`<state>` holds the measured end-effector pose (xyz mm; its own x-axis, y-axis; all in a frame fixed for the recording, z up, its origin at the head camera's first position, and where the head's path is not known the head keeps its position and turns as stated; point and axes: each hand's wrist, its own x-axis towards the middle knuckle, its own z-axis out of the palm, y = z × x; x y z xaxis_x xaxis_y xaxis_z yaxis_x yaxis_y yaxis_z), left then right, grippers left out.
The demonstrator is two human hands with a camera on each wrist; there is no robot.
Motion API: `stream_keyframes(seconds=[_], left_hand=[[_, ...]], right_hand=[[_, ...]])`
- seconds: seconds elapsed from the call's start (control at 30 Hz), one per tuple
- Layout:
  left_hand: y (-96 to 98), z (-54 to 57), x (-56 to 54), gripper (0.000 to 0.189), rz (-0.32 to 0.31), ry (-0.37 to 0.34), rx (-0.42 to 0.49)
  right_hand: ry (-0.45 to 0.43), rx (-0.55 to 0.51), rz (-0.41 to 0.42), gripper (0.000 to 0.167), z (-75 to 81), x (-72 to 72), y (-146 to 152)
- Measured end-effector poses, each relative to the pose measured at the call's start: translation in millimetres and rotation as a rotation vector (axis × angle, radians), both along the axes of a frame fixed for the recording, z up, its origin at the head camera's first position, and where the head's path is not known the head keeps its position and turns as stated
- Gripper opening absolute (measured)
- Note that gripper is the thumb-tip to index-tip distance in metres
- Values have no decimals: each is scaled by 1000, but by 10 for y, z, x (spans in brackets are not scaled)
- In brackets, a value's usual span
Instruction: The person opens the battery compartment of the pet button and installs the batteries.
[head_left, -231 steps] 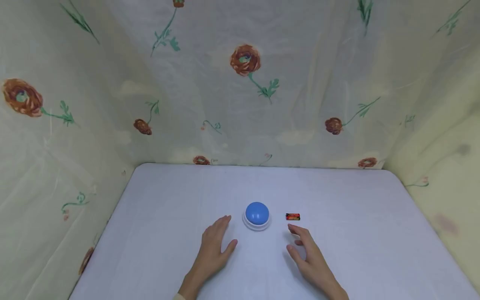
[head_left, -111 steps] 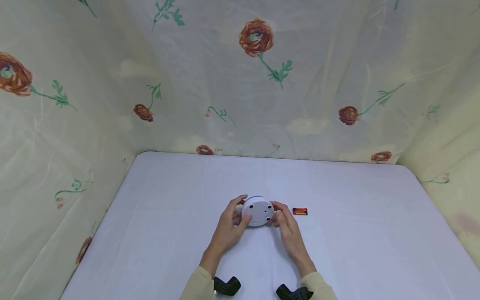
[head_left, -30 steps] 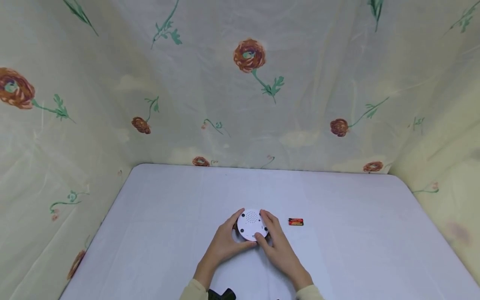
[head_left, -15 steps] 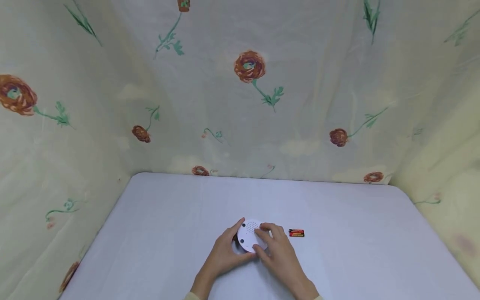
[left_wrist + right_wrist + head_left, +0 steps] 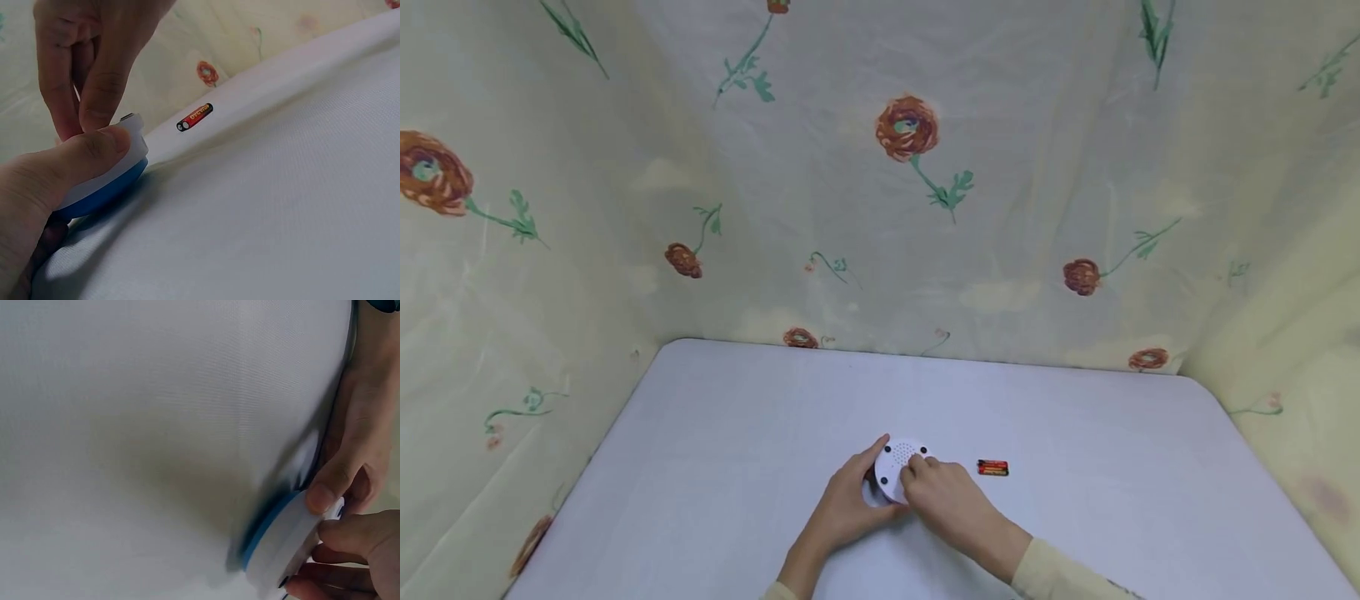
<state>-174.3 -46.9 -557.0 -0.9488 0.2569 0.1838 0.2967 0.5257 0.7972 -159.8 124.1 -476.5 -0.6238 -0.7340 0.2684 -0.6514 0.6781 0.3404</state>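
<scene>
A round push button point(image 5: 893, 468) with a white base is held upside down. Speaker holes and dark round feet show on its underside. Its blue dome point(image 5: 103, 199) faces down towards the table in the left wrist view. My left hand point(image 5: 844, 506) grips the base from the left, thumb along the near rim. My right hand point(image 5: 951, 502) has its fingers curled against the right part of the underside, covering it. Thumb and fingertips meet the base point(image 5: 284, 540) in the right wrist view; what lies between them is hidden. Two red and black batteries point(image 5: 992, 467) lie right of the hands.
A white cloth-covered table point(image 5: 760, 408) with rounded back corners lies under everything. Pale curtains point(image 5: 985, 275) printed with flowers hang behind it and along both sides.
Earlier the button stood dome up, hands apart. Both hands took hold and turned it over. In the last second my right hand left the rim and curled its fingers onto the underside.
</scene>
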Motion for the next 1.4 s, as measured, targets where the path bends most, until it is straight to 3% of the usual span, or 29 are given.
stream_keyframes(seconds=[0.4, 0.9, 1.17, 1.4], left_hand=[[-14, -4, 10, 91, 0, 23, 16], [26, -6, 9, 93, 10, -35, 1], [9, -18, 5, 92, 18, -26, -2], [16, -12, 5, 92, 1, -14, 21]], right_hand=[[35, 64, 85, 14, 100, -63, -60], [45, 47, 92, 12, 67, -11, -54], [62, 67, 89, 13, 45, -14, -68], [-14, 95, 66, 16, 85, -24, -21]])
